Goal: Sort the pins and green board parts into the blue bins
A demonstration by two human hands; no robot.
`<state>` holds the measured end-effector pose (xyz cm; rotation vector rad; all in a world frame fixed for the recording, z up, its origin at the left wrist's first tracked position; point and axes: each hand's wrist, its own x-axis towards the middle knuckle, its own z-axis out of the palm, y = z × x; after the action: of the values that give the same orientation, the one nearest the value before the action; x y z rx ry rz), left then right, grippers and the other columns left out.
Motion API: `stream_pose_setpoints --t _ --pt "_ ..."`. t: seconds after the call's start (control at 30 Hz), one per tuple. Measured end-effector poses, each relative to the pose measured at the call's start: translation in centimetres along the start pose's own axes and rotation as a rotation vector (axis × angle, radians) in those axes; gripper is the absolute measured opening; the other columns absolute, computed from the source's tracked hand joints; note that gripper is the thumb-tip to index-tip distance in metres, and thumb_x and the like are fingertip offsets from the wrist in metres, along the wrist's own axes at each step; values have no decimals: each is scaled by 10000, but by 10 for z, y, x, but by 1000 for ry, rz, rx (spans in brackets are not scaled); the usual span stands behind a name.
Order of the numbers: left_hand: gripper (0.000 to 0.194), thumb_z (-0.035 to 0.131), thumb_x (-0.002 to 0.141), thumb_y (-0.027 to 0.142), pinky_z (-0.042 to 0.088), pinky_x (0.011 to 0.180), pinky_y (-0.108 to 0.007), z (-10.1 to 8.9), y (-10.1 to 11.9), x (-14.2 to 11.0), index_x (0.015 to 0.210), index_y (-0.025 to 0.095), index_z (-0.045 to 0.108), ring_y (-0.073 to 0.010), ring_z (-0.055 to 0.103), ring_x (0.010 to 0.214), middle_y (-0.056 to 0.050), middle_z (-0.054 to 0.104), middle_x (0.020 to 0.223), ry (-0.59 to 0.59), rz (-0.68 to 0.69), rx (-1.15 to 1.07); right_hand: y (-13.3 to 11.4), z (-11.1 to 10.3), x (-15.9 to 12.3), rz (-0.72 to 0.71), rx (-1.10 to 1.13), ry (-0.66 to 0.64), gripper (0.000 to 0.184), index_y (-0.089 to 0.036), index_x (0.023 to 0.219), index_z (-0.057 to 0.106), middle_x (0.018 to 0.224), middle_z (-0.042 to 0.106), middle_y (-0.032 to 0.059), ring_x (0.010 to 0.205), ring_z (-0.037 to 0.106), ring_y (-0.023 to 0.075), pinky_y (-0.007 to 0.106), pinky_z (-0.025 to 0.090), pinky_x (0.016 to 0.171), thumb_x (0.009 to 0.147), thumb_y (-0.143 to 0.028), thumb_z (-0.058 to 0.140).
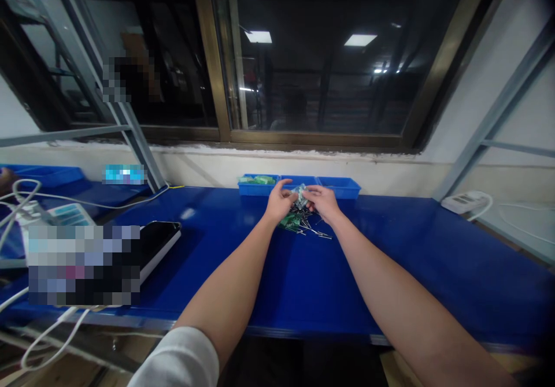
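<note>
Between my two hands is a small clear plastic bag (300, 194), held above the table. My left hand (280, 202) grips its left side with the thumb and bent fingers. From the right, my right hand (323, 202) pinches the other side. Under them lies a loose pile of thin metal pieces like screws or pins (309, 223), with green packets (289, 220) at its left. Just behind my hands stands a blue divided bin (347, 188); green packets (262, 180) fill its left compartment. What is inside the held bag is too small to tell.
The blue table (208, 248) runs along a window wall. At the left are a dark flat device (160, 234), white cables (39, 193) and another blue bin (56, 174). A person's hand (6, 179) shows at the far left edge. A white power strip (466, 201) lies at the right.
</note>
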<state>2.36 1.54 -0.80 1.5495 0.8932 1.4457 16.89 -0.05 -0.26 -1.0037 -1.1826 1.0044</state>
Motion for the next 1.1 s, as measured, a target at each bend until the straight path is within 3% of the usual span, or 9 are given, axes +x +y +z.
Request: stream_pose_setpoints --t 0.13,0.2,0.33,0.43,0.6,0.73,0.8,0.97,1.1 --pt "219 524 687 191 434 579 -249 -8 -5 5 865 166 649 -118 519 524 11 578 585 223 3 195 0 -3 2 -14 -9 43 381 -136 899 599 720 640 51 446 529 103 212 370 356 582 -311 717" --pt "209 516 684 195 452 659 -278 -15 -5 7 819 162 673 -146 560 609 -15 615 646 314 -44 244 2 -7 4 -17 -71 75 342 -132 879 612 745 644 59 443 519 91 198 340 344 599 -309 694" --pt "325 569 661 204 431 842 -315 -31 -4 13 968 155 664 -192 591 861 -56 659 887 422 -41 183 5 -10 7 -25 -148 66 309 -135 868 631 751 654 60 442 502 78 190 327 360 623 -322 655" --pt "451 573 674 216 434 867 -321 -42 -6 20 1118 136 595 -209 577 963 -83 635 1023 467 -45 82 6 -9 6 -34 -167 30 333 -140 897 627 728 654 54 438 490 76 196 335 380 626 -333 648" --pt "573 552 725 278 414 929 -330 -58 -7 28 1281 185 446 -231 468 1172 -88 493 1282 454 -79 161 5 -7 3 -36 -201 -16 373 -144 944 617 697 649 44 429 467 75 208 339 397 633 -349 643" --pt "625 603 688 314 262 1041 -447 -58 -2 21 1286 261 429 -314 144 1346 -53 203 1469 526 -204 570 7 -8 3 -52 -268 -70 408 -152 984 617 706 657 48 438 477 86 223 361 422 646 -380 640" --pt "603 597 691 307 231 1033 -496 -55 0 16 1270 268 436 -342 95 1345 -58 136 1483 558 -193 748 8 -8 3 -74 -318 -86 414 -155 1001 621 706 659 46 451 492 95 235 386 453 657 -384 634" --pt "473 534 729 309 235 1008 -501 -49 -2 11 1197 250 488 -313 256 1278 -96 340 1376 477 -103 978 9 -8 0 -172 -460 -115 377 -156 1004 638 702 660 37 545 552 123 261 436 574 684 -354 614" --pt "547 569 683 371 160 1005 -580 -54 -9 14 1210 252 477 -348 180 1307 -93 342 1394 348 -186 1035 8 -9 -2 -226 -529 -131 358 -167 1005 646 693 665 31 604 581 143 277 446 639 694 -341 607"
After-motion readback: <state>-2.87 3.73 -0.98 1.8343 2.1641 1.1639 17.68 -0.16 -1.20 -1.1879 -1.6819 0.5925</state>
